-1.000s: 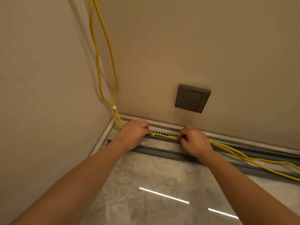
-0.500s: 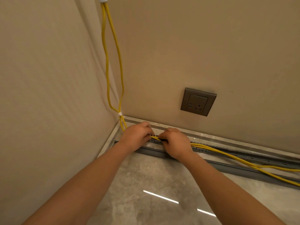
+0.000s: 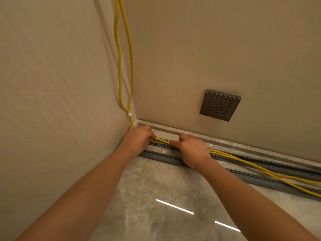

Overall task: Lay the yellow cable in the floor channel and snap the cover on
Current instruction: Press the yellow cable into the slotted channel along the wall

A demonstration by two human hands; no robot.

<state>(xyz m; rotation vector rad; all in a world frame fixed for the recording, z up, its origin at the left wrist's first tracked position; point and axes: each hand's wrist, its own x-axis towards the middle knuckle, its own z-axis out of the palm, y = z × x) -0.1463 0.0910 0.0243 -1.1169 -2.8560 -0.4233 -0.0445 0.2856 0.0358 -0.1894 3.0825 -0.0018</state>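
Two beige walls (image 3: pixel 52 84) meet in a corner at the far left, and a glossy grey marble floor (image 3: pixel 156 214) fills the near part of the view. Along the foot of the far wall a pale stone skirting (image 3: pixel 243 146) runs left to right. Just in front of it lies the floor channel (image 3: pixel 260 162), a slotted grey trough whose long axis follows the skirting, from the corner off to the right edge. Nearer still, a flat dark grey cover (image 3: pixel 165 158) lies on the floor parallel to the channel and apart from it, not snapped on.

The yellow cable (image 3: pixel 251 165), doubled into two strands, hangs down the corner, bends at the floor and then runs rightward along the channel. Between the hands it lies in the trough; further right it lifts out, crosses the cover and trails off at the near right.

The left hand (image 3: pixel 137 140) sits by the corner with its fingers curled down onto the cable. The right hand (image 3: pixel 191 148) is just beside it, fingers clenched around the cable over the channel.

A grey wall socket (image 3: pixel 220 105) sits on the far wall above the right hand. A small white tie (image 3: pixel 130 114) binds the two strands just above the floor.
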